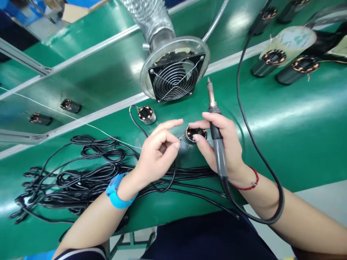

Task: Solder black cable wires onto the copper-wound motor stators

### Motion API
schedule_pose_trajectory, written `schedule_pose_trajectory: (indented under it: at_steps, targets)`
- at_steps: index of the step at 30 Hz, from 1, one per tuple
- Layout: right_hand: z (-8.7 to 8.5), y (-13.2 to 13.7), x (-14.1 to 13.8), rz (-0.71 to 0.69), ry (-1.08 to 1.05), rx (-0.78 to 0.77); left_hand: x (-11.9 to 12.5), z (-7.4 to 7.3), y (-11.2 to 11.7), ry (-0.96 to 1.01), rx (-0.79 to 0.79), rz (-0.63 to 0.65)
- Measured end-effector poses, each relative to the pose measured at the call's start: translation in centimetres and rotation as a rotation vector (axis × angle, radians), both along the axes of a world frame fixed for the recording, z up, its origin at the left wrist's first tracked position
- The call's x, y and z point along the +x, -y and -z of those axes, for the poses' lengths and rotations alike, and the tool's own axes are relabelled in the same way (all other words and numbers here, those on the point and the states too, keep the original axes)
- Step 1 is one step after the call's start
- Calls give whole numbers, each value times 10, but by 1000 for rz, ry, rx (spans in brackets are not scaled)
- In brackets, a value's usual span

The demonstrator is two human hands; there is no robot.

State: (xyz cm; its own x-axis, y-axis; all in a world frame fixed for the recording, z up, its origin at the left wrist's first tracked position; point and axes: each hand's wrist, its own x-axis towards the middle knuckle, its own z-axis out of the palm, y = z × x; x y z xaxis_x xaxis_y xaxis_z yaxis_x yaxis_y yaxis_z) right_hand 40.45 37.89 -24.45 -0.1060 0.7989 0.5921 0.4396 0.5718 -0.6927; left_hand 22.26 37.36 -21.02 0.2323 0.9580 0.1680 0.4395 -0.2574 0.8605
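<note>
My left hand [159, 151] has thumb and index finger pinched on a thin wire [181, 138], its tip close to a stator with copper windings [188, 134]. A black cable [173, 173] loops below this hand, and a pale thin strand [108, 135] runs in from the left and disappears behind it. In my right hand [226, 144] lies a soldering iron [220, 155], tip pointing up and away. The thumb and index finger of that hand are around the stator, which they partly hide.
A fume extractor fan [175, 83] with a foil duct stands beyond my hands. Behind my left hand sits another wired stator [147, 115]. Bundled black cables [89, 177] cover the left bench. More stators [298, 70] stand at back right. The iron's cord [255, 148] curves over my right forearm.
</note>
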Motion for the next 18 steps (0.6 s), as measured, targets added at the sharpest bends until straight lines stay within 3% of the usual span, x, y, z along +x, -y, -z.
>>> schedule_pose_trajectory:
  at_steps: [6,11,14,18]
  targets:
    - [-3,5,-4,-29,-159,20,2,-5,5,-105,220,190]
    - [-7,4,-4,-12,-170,-1,4,-6,4,-185,364,297]
    - [-7,1,0,-8,-205,-48,1,-6,3,-184,337,229]
    - [-2,-4,6,21,-156,-122,-4,-7,-2,-193,109,-42]
